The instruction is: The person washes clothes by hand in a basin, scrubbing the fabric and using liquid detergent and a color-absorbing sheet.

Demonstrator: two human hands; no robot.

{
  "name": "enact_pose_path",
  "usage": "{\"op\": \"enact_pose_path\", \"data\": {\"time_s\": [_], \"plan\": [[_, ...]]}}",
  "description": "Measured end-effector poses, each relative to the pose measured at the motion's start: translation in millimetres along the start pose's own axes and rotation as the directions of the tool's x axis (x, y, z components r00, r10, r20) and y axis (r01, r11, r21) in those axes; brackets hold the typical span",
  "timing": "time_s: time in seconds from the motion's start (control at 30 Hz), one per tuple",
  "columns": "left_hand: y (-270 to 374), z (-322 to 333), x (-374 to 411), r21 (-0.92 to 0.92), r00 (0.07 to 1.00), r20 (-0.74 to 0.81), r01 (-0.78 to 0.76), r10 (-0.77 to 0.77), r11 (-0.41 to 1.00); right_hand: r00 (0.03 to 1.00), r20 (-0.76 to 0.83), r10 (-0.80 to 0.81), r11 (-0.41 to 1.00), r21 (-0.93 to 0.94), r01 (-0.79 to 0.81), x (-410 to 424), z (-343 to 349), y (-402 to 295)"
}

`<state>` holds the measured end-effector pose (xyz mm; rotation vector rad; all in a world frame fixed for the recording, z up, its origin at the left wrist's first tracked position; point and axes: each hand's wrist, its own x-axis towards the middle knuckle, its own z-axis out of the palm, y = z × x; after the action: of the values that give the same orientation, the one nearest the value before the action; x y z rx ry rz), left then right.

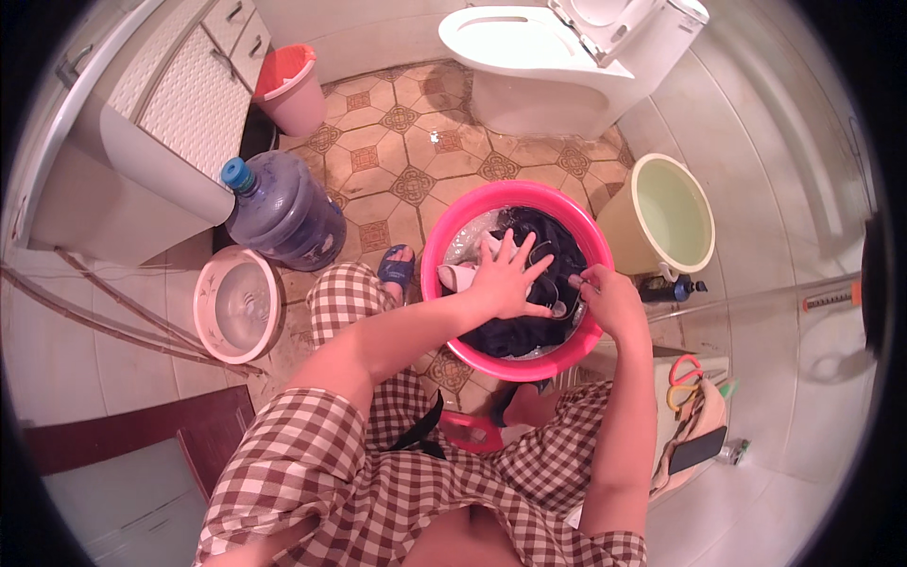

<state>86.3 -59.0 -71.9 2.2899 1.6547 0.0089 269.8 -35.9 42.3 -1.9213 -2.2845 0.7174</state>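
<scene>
A bright pink plastic basin (434, 244) stands on the tiled floor before me, holding wet dark navy fabric (521, 337), a pale pink and white piece of cloth (459, 276) and some sudsy water. My left hand (509, 283) lies over the cloth with its fingers spread, holding nothing. At the basin's right rim, my right hand (608, 298) pinches a small item (575, 281), perhaps the end of a cord, between thumb and fingers. Thin cord loops and a small round pale piece (559, 309) rest on the dark fabric between the hands.
A yellowish bucket of water (623, 227) stands right, near a dark blue bottle (662, 290). Left are a large water jug (287, 212), a small basin with water (205, 305) and a pink bin (297, 106). A toilet (538, 99) stands ahead; scissors (686, 383) and a phone (698, 451) lie lower right.
</scene>
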Motion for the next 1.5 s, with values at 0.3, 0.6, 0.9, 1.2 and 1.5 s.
{"op": "enact_pose_path", "data": {"time_s": [0.3,0.6,0.9,1.2,1.5], "plan": [[-17.8,8.4,18.5,-0.257,0.999,0.030,-0.031,0.040,0.966,0.999,0.024,-0.036,0.999,0.031,0.035,10.5,5.2,-0.3],[-17.1,35.9,18.3,-0.461,0.920,-0.306,0.081,-0.244,0.884,0.998,0.015,-0.057,0.998,0.028,0.056,9.9,8.0,-1.3],[-43.8,34.2,46.6,-0.784,0.944,0.077,0.257,-0.321,0.565,0.999,0.022,-0.030,0.998,0.050,0.029,11.6,7.3,7.3],[-43.8,-112.5,4.9,-0.624,0.936,-0.332,-0.309,0.114,0.717,0.999,-0.024,-0.036,0.999,0.027,0.037,8.1,-3.0,6.0],[0.2,-32.6,-3.9,-0.397,0.985,-0.143,-0.144,0.094,0.906,1.000,0.020,-0.014,1.000,0.027,0.013,1.8,-3.1,7.6]]}}
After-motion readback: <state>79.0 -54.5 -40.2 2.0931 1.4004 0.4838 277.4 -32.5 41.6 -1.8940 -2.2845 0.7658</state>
